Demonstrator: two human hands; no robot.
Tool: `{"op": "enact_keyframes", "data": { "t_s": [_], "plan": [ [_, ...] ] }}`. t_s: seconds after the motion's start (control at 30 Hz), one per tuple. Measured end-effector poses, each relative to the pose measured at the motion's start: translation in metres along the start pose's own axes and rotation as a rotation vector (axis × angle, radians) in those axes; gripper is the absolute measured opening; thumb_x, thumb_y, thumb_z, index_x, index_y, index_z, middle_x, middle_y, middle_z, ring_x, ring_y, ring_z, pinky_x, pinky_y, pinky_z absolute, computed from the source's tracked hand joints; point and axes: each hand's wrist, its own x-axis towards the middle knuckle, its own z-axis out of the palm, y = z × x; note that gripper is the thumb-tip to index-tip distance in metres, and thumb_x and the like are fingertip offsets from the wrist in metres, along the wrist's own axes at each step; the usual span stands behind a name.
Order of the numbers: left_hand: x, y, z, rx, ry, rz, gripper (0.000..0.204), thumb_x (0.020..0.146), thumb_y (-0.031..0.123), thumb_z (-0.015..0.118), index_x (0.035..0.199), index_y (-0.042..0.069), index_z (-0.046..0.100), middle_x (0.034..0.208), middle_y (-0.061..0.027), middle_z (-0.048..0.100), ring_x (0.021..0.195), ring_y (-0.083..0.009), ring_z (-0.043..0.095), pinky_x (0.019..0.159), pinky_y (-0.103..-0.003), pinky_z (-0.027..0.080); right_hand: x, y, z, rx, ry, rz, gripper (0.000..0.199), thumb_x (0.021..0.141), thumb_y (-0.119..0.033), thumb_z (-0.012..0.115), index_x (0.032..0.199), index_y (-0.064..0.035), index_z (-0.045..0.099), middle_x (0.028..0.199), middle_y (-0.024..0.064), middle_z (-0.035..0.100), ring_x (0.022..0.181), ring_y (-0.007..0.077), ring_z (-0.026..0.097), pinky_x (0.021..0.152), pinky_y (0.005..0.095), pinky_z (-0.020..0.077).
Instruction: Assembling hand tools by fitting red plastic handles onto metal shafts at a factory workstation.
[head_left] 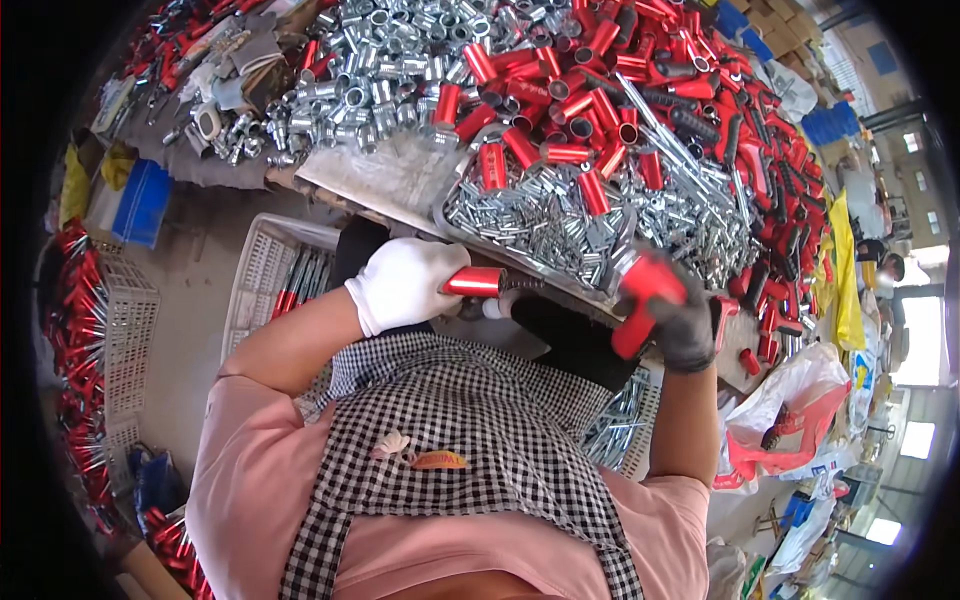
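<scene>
My left hand (415,282), in a white glove, is closed round a red metal tube (474,281). A dark coil, like a spring (524,283), sticks out of the tube's right end. My right hand (686,325), in a dark grey glove, grips a red pistol-shaped piece (645,290), smeared by motion. Its upper end looks silvery, and I cannot make out its exact kind. Both hands are above my lap at the near edge of the table, apart from each other. Just beyond them a clear tray (440,215) holds many small metal pins (530,225).
Silver metal collars (375,80), red tubes (590,95) and red-and-black handles (755,150) are heaped on the table. White plastic crates (258,270) with rods stand beside my legs. A red-and-white sack (790,420) is at the right; red parts (80,340) fill the far left.
</scene>
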Motion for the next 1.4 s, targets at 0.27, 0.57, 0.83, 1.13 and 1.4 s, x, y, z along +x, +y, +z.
{"op": "enact_keyframes", "data": {
  "t_s": [0.27,0.57,0.83,1.13,1.4],
  "plan": [
    [-0.006,0.021,0.000,0.183,-0.162,0.095,0.026,0.071,0.025,0.072,0.082,0.007,0.055,0.066,-0.0121,0.059,0.063,-0.0327,0.064,0.058,-0.044,0.050,-0.010,0.002,0.055,-0.512,-0.327,0.166,0.057,0.066,-0.011,0.082,0.120,-0.0016,0.064,0.100,0.0072,0.068,0.087,0.0177,0.065,0.080,0.0337,0.0526],
    [-0.001,0.027,-0.002,-0.822,-1.180,-0.249,0.026,0.075,0.021,0.075,0.082,0.001,0.060,0.065,-0.0010,0.056,0.057,-0.0115,0.055,0.052,-0.030,0.046,-0.012,0.004,0.071,-1.326,-0.729,-1.197,0.037,0.069,-0.015,0.070,0.105,-0.0084,0.069,0.091,0.0121,0.066,0.077,0.0270,0.066,0.066,0.0419,0.0547],
    [-0.003,0.037,-0.007,-0.133,-0.633,-0.083,0.020,0.074,0.020,0.068,0.079,0.003,0.060,0.071,-0.0192,0.064,0.067,-0.0351,0.065,0.061,-0.042,0.051,-0.026,0.022,0.090,-1.089,-0.376,-0.179,0.038,0.074,-0.013,0.073,0.111,-0.0069,0.067,0.089,0.0102,0.067,0.073,0.0249,0.066,0.064,0.0378,0.0543],
    [0.023,0.018,-0.032,0.472,-0.088,0.312,0.009,0.079,0.017,0.057,0.077,0.007,0.058,0.062,-0.0077,0.057,0.054,-0.0265,0.061,0.049,-0.040,0.048,-0.015,0.040,0.090,0.335,-0.220,0.429,0.040,0.082,-0.018,0.066,0.117,-0.0012,0.058,0.086,0.0092,0.061,0.071,0.0163,0.059,0.067,0.0343,0.0537],
    [0.018,0.028,-0.029,0.171,-0.398,0.079,0.016,0.073,0.020,0.066,0.081,0.007,0.061,0.065,-0.0142,0.063,0.063,-0.0359,0.065,0.058,-0.047,0.051,-0.010,0.021,0.086,-0.801,-0.326,-0.281,0.054,0.073,-0.014,0.075,0.122,0.0024,0.058,0.097,0.0123,0.066,0.080,0.0245,0.067,0.068,0.0383,0.0558]
  ]
}}
